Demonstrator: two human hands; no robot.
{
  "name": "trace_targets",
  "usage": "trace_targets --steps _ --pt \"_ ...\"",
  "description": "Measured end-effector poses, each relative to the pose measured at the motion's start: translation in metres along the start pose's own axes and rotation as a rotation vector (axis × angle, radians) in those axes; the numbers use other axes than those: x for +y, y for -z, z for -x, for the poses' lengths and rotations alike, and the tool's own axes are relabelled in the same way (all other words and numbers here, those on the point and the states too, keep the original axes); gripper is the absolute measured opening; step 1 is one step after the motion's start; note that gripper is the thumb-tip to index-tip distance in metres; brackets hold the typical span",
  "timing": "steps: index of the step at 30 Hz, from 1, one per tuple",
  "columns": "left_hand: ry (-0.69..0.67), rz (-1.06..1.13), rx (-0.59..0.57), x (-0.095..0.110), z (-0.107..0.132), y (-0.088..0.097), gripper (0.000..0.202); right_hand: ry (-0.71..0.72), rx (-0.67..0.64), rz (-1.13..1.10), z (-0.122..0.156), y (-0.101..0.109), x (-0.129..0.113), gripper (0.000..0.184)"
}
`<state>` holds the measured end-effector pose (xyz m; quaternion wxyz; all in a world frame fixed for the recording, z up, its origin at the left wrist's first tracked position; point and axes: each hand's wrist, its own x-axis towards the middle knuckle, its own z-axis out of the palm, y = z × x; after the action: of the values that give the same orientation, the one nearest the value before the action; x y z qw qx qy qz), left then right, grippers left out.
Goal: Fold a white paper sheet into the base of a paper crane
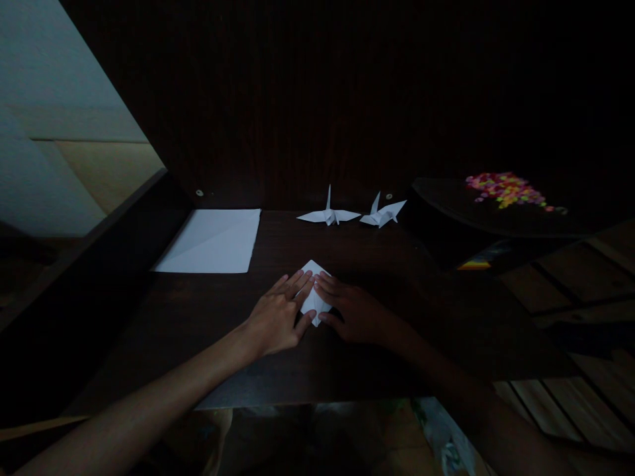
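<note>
A small diamond of folded white paper [316, 305] lies flat on the dark wooden desk [208, 311] in front of me. Pressing on its left side is my left hand [278, 317], fingers stretched out and thumb near the bottom corner. From the other side my right hand [354, 311] lays its extended fingertips on the paper, its thumb also by the bottom corner. The fingertips of both hands nearly meet at the middle and cover part of the folds. Behind them stand two white origami cranes, one in the centre [329, 216] and one to its right [383, 215].
White paper sheets [213, 241] lie at the desk's back left, beside a raised side board [99, 231]. A dark curved shelf [436, 198] at the right bears a heap of small colourful pieces [510, 190]. A tall dark panel [297, 99] closes the back.
</note>
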<state>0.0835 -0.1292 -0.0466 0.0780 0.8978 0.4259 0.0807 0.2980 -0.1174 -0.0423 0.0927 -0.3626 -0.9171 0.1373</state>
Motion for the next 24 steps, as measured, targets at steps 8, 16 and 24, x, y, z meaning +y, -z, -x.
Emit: trace_targets --steps 8,16,24 --pt "0.02 -0.033 0.021 0.003 0.001 -0.003 0.061 -0.007 0.051 0.004 0.0 -0.001 -0.006 0.056" --pt "-0.082 -0.068 0.099 0.003 0.003 -0.006 0.055 0.009 0.036 -0.064 0.0 -0.001 -0.003 0.054" --pt "-0.094 -0.043 0.159 0.013 0.006 -0.005 0.045 -0.052 0.022 -0.13 0.0 0.0 -0.006 0.059"
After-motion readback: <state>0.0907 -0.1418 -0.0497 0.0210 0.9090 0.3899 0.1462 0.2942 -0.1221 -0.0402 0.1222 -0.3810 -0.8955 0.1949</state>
